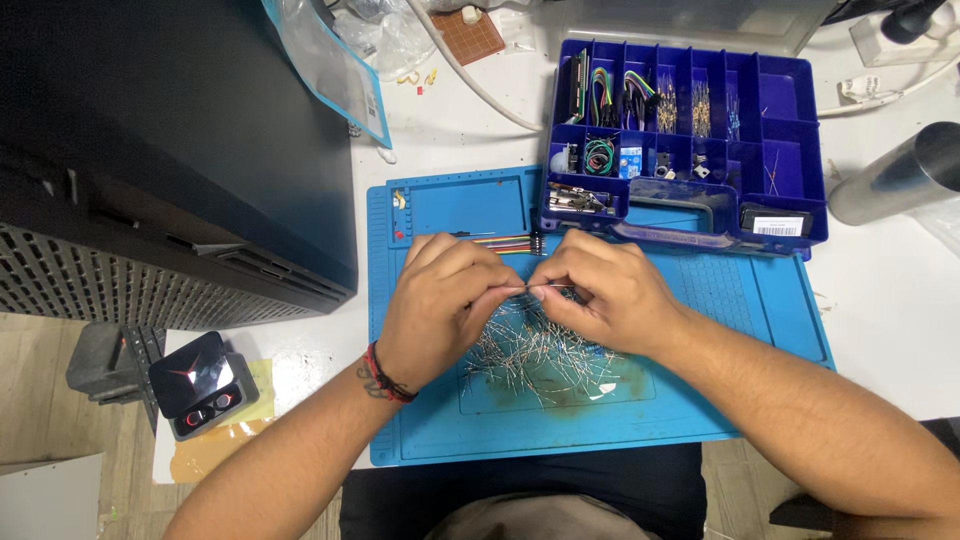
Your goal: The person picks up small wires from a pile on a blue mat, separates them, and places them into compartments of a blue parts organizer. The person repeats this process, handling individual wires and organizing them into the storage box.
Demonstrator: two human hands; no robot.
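both hands, left (pixel 440 300) and right (pixel 600 290), pinch one thin lead (pixel 527 290) over the pile (pixel 535 355); mat (pixel 700 400) bare rightward

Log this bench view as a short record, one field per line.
surface: blue work mat on a white table
left hand: pinches one end of a thin wire component
right hand: pinches its other end
under hands: pile of loose wire-leaded parts
behind: blue compartment box with small parts; ribbon of coloured jumper wires
left side: black case; open earbud case
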